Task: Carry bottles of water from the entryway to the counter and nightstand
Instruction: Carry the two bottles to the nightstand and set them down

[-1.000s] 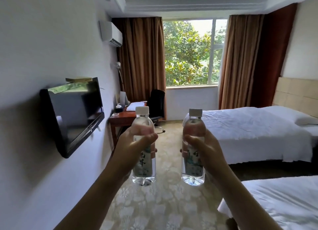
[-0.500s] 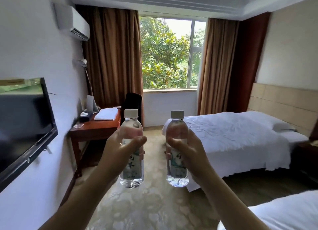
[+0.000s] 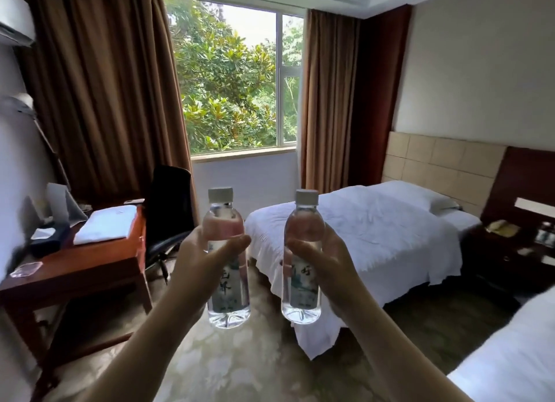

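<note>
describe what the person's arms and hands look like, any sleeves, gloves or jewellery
Both forearms are bare from the bottom edge of the frame up to the wrists, with no sleeve in view. The left hand and right hand wear no gloves. No watch, bracelet or ring shows on the parts that are visible; the fingers behind the bottles are hidden. The arms look slender, with no visible markings.

Two water bottles (image 3: 227, 260) (image 3: 302, 257), one in each of two hands (image 3: 207, 263) (image 3: 327, 266). Two beds (image 3: 375, 239) (image 3: 510, 368), one worktop (image 3: 87, 260), one chair (image 3: 168, 209), one window (image 3: 234, 80), one nightstand (image 3: 510, 251).
</note>
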Demonstrator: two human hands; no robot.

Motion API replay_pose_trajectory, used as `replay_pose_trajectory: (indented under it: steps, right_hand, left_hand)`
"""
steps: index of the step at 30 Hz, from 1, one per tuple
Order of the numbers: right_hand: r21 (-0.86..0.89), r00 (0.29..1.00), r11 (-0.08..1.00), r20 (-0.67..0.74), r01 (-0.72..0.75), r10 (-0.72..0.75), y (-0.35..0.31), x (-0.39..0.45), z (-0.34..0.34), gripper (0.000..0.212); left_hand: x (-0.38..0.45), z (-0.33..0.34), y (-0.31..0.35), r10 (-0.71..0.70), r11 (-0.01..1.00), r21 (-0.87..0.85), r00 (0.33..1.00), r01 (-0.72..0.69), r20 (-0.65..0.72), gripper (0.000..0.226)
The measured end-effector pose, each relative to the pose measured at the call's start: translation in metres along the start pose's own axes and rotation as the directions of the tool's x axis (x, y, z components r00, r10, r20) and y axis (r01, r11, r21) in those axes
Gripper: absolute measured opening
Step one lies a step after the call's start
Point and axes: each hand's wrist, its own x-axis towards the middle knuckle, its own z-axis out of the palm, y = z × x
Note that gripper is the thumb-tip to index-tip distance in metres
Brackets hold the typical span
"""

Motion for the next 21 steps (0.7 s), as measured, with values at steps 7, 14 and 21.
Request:
replay_pose_trajectory:
  steps: [7,14,21]
  right_hand:
    - [-0.037,0.990,0.998,-0.131,-0.051,0.046,0.085,0.100,-0.074,0.032]
    - [-0.040,0.955,0.995,-0.289,-0.086,0.071,0.149,0.199,-0.177,0.051]
    - [0.008,0.868,0.994,-0.487,-0.108,0.098,0.188,0.246,-0.290,0.033]
  left_hand:
    - [0.121,0.090,-0.057,-0.038,0.997,-0.070,0.994,0.045,0.098,0.043]
    - [0.247,0.221,-0.095,-0.011,0.999,-0.042,0.971,0.022,0.241,0.053]
    - [0.338,0.355,-0.126,-0.036,0.988,-0.114,0.880,0.102,0.474,0.039]
